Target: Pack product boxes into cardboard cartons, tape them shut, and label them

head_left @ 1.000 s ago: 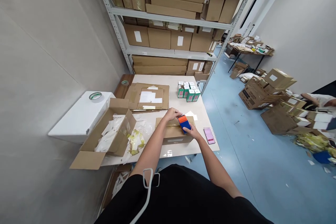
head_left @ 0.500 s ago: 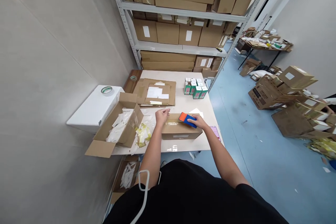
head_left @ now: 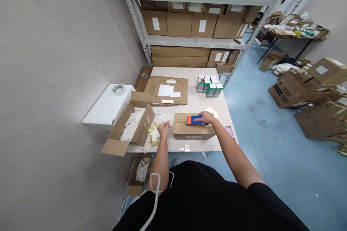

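A closed brown carton (head_left: 193, 136) sits near the front edge of the table, with a strip of clear tape on its top. My right hand (head_left: 207, 117) grips a blue and orange box-shaped item (head_left: 196, 120) by its right end, over the carton's top. The item lies nearly level, its orange end to the left; I cannot tell whether it touches the carton. My left hand (head_left: 164, 129) is closed with fingertips pressed together, just left of the carton and apart from it. Anything in those fingers is too small to make out. Yellowish crumpled tape (head_left: 154, 135) lies beside it.
An open carton with white packing (head_left: 132, 124) stands at left. Flattened cardboard (head_left: 183, 85) lies behind, and several green-and-white small boxes (head_left: 211, 90) stand at back right. A phone (head_left: 230, 132) is at the right edge. Shelving (head_left: 200, 41) with cartons rises behind the table (head_left: 197, 103).
My left hand has moved off the carton to its left side. My right hand has turned the blue and orange item from slanted to nearly level. The whole view has shifted slightly.
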The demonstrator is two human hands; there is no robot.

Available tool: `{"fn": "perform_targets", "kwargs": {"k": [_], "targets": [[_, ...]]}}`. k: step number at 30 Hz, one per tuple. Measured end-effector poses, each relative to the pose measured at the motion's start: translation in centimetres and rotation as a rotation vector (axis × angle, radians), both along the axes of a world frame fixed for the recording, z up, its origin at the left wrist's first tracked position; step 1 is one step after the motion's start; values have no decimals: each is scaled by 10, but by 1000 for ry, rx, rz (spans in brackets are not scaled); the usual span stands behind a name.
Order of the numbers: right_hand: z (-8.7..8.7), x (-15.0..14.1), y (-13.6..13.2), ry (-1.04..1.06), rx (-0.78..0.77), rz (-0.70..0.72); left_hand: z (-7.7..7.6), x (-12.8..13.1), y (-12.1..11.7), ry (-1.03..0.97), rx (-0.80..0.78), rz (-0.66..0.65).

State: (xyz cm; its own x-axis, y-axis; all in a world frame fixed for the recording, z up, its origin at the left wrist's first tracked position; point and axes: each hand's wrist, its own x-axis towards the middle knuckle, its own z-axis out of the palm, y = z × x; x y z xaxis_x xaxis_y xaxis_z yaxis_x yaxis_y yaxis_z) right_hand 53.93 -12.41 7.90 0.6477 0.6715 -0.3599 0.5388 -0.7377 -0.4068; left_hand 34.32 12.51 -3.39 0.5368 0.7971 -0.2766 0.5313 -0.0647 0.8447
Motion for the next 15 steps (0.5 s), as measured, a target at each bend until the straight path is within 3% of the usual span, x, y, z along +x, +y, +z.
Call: {"fn": "perform_targets", "kwargs": {"k": [4,8,15], "targets": [[5,-1,7,11,-30,-2,-11,3,5,2,-27,24],[-1,2,10,1,-39,20,-23,7,6,53,-36,3],[-13,8,13,-6,-33,32,-39,14,-13,120,-52,-70]]}}
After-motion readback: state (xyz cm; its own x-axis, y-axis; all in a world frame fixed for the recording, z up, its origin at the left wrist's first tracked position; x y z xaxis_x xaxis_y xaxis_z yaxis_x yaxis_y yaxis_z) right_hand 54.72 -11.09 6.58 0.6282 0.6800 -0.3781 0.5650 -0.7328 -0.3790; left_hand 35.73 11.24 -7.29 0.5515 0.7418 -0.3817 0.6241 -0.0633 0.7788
